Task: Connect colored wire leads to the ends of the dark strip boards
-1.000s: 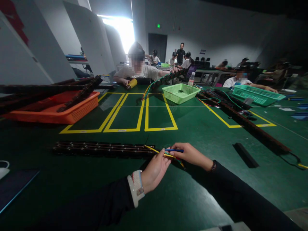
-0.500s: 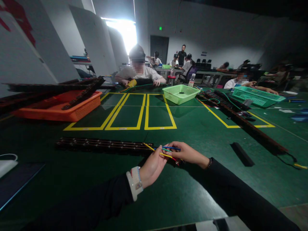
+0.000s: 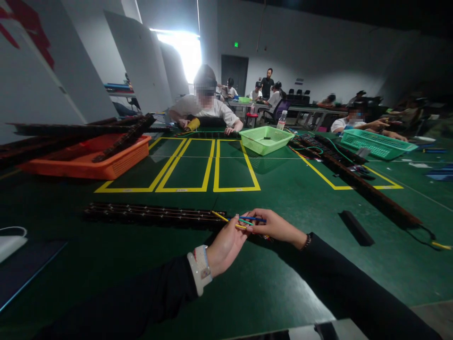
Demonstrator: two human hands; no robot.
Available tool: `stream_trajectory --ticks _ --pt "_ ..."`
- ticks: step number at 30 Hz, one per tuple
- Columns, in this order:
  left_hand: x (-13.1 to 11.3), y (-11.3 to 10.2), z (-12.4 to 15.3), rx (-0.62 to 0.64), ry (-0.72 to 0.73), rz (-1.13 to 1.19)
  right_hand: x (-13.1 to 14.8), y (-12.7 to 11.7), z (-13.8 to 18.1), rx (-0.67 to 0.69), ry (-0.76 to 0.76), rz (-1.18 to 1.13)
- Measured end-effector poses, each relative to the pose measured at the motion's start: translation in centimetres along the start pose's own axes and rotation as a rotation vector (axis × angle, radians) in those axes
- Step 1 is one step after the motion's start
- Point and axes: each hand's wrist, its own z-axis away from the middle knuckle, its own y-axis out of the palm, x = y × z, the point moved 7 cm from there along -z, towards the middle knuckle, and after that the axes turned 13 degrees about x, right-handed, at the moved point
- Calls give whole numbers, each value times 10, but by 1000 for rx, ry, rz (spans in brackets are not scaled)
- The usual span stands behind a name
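A long dark strip with rows of small metal contacts lies across the table in front of me. Coloured wires come from its right end: a yellow wire, a blue wire and a green one. My left hand, with a pale watch at the wrist, is closed on the wires near that end. Close against it, my right hand pinches the wires from the right. Some wire tips show below the right fingers; their ends are too small to make out.
An orange basket holding dark strips stands at the left. A light green basket and a teal basket stand farther back. At right lie a long dark strip and a short black piece. A co-worker sits opposite.
My right fingers have shifted slightly over the wires, and the red-tipped yellow wire end that showed below them is now mostly covered. My left hand has hardly moved.
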Motion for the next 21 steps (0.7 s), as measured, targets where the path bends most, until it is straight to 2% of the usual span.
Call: stream_trajectory --ticks 5,9,15,21 --pt "-1 -3 2 -42 8 22 14 -1 2 -117 -88 339" --pt "2 -7 1 -18 24 20 20 2 5 -188 -172 596" --pt "1 -7 0 0 53 9 23 10 9 -181 -232 856" --pt "1 -6 -3 18 96 62 37 18 13 -128 -266 1137"
